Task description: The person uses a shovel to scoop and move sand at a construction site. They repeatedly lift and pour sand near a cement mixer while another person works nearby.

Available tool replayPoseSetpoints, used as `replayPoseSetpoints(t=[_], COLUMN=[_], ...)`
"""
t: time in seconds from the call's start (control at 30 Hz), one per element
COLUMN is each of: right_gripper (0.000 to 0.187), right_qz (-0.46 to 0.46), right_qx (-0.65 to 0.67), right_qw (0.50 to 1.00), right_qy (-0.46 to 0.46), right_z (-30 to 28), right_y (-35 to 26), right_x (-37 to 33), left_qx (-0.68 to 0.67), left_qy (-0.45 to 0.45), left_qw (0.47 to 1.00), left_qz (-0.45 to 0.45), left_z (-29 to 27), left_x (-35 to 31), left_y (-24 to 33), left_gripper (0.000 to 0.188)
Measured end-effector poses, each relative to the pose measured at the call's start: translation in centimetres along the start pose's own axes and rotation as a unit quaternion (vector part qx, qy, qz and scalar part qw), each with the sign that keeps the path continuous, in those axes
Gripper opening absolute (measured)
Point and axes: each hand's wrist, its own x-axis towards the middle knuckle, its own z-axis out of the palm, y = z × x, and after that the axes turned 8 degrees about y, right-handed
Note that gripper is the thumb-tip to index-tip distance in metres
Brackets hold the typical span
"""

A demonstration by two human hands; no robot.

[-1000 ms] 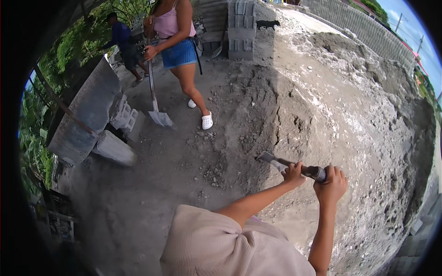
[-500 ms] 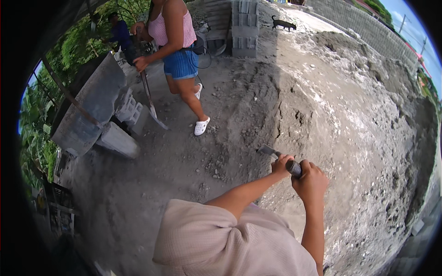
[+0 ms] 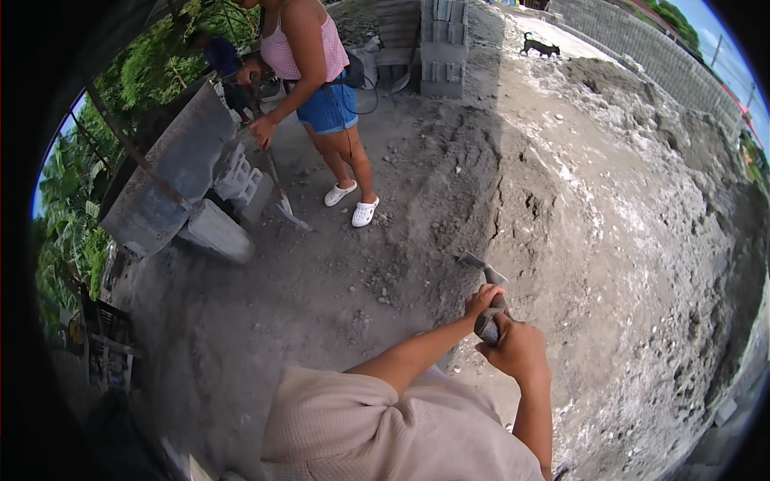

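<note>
Both my hands grip a digging tool [image 3: 496, 276] with a thick wooden handle and a flat metal head lying crosswise at its far end. My left hand [image 3: 483, 301] is wrapped round the handle nearer the head. My right hand [image 3: 517, 348] closes round it by the dark butt end, which points back toward me. The metal head is at the grey soil, beside the cracked edge of a dirt mound [image 3: 561, 264]. Whether the blade bites into the ground I cannot tell.
Ahead on the left, a person [image 3: 321, 72] in white clogs holds a shovel [image 3: 281, 188], its blade on the ground. Beside them is a tilted metal trough [image 3: 172, 172] by concrete blocks [image 3: 241, 180]. Another person [image 3: 220, 60] is behind. Stacked blocks [image 3: 443, 52] and a black dog [image 3: 540, 48] are farther off.
The tool's butt end and my right hand have swung left and closer to me. The other person's feet have shifted, and the dog has walked to the right. My view has turned slightly left.
</note>
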Motion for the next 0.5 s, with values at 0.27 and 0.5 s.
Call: replayPoseSetpoints(t=[0.27, 0.5], right_gripper=[0.034, 0.035], right_qz=[0.024, 0.010], right_qx=[0.067, 0.091], right_qw=[0.997, 0.995], right_qy=[0.007, 0.047], right_z=[-1.0, -2.3], right_y=[0.9, 1.6], right_x=[0.8, 2.6], left_qx=[0.014, 0.000], left_qy=[0.039, 0.051], left_qw=[0.999, 0.998], left_qz=[0.021, 0.039], left_z=[0.3, 0.4], left_x=[0.3, 2.5], left_y=[1.1, 1.9], left_gripper=[0.025, 0.031])
